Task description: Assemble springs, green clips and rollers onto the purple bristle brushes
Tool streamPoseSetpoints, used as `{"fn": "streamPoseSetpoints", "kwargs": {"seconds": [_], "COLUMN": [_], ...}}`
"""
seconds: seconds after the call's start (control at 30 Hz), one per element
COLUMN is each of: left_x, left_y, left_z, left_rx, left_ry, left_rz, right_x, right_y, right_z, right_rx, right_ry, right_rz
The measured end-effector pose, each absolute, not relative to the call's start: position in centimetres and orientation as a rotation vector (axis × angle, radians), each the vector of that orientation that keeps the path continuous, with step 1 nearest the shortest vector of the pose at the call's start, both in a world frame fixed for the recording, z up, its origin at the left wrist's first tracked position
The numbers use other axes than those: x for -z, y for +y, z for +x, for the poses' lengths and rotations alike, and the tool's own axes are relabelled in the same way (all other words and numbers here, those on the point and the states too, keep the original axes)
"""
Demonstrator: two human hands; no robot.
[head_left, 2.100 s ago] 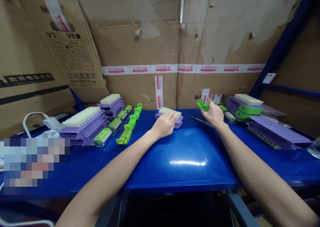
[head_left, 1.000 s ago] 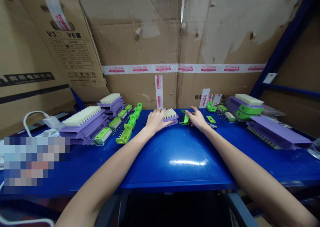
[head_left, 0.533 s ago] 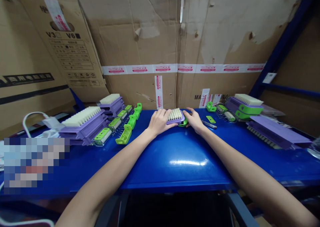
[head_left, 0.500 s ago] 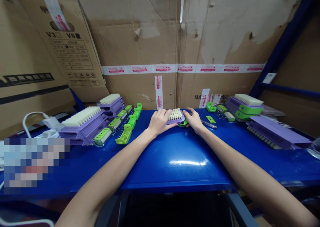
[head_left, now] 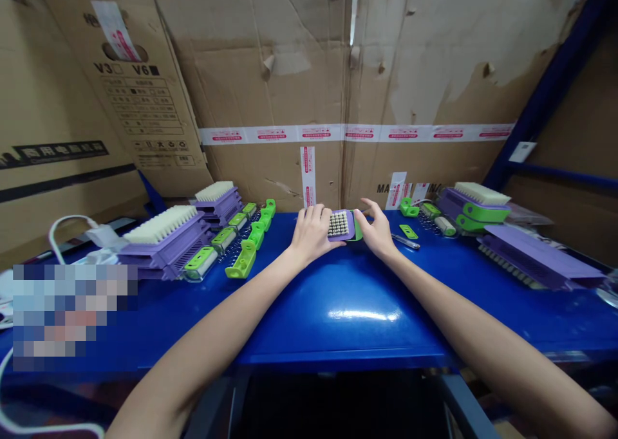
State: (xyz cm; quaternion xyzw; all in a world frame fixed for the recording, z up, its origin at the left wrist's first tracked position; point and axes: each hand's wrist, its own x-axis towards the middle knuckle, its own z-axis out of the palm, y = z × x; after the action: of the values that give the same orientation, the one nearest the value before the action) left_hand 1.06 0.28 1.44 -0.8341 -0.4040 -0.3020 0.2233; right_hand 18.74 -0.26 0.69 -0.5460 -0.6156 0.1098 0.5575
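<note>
Near the back middle of the table, my left hand is closed around a purple brush with rows of cream bristle tufts. The bristle side is tilted towards me, and my fingers cover its left end. At the brush's right end shows a green end piece. My right hand grips this piece, thumb against its near face and index finger raised; its other fingers are partly hidden. Just right of that hand lie a small metal-ended tool and a flat green plate.
Stacked purple brushes stand at left, beside a row of green-topped blocks and green brackets. More purple brushes are at right, one lying bristles down. A cardboard wall closes the back of the blue table.
The brush has turned so that its bristle tufts face me more. My right thumb has come up against the green end piece. Both hands stay at nearly the same place.
</note>
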Motion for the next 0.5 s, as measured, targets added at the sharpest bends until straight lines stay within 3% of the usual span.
{"fn": "streamPoseSetpoints", "kwargs": {"seconds": [0.5], "left_x": [-0.63], "left_y": [0.49], "left_z": [0.76], "left_rx": [0.898], "left_ry": [-1.185], "left_rz": [-2.265], "right_x": [-1.06], "right_y": [-0.51], "right_z": [18.25], "right_rx": [-0.276], "right_ry": [-1.532], "right_rz": [-1.290]}}
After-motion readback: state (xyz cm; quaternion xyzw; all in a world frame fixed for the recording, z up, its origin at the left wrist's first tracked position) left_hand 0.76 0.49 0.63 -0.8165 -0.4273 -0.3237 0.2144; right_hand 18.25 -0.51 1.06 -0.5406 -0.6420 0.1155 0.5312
